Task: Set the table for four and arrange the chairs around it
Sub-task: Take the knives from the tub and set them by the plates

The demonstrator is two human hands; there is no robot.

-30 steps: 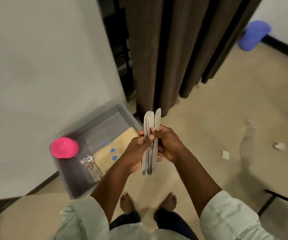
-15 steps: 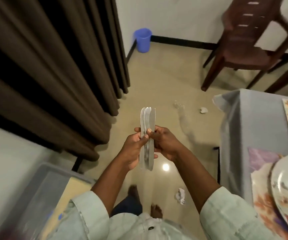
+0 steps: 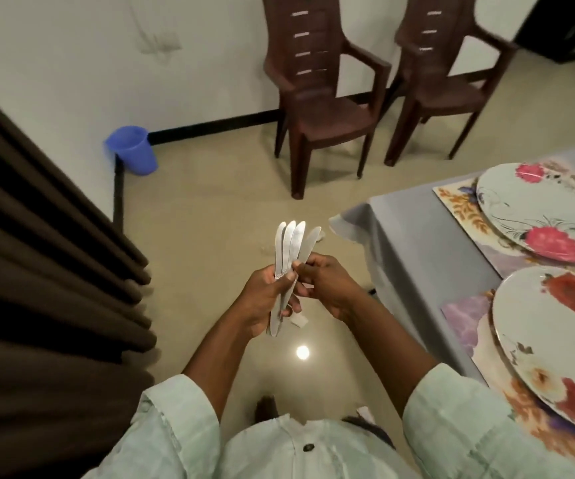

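Knives [image 3: 291,257], four by the look of the fanned tips, stand nearly upright at the middle of the head view, above bare floor and not yet over the table [image 3: 414,243], which lies at 3 o'clock. Left hand [image 3: 265,302] is curled round the handles, thumb pressed across the stack at its waist; blades rise toward 12 o'clock from the fist and the handle butts stick out below it at 6 o'clock. Right hand [image 3: 324,288] pinches the outermost knife, the one splayed toward 1 o'clock, just above the left thumb, apparently peeling it from the bundle. Likely handling: thin, stiff, polished metal, light singly, prone to slide blade on blade, so a firm wrap at the waist suits the bundle and a thumb-and-finger pinch on the flats suits a single piece; not fragile, though a drop would clatter against a plate. Plates [image 3: 534,209], two in view on mats [image 3: 465,316], sit on the table from 2 to 4 o'clock with no cutlery visible beside them. Chairs [image 3: 317,95], two, stand by the wall at 12 to 1 o'clock, well apart from the table
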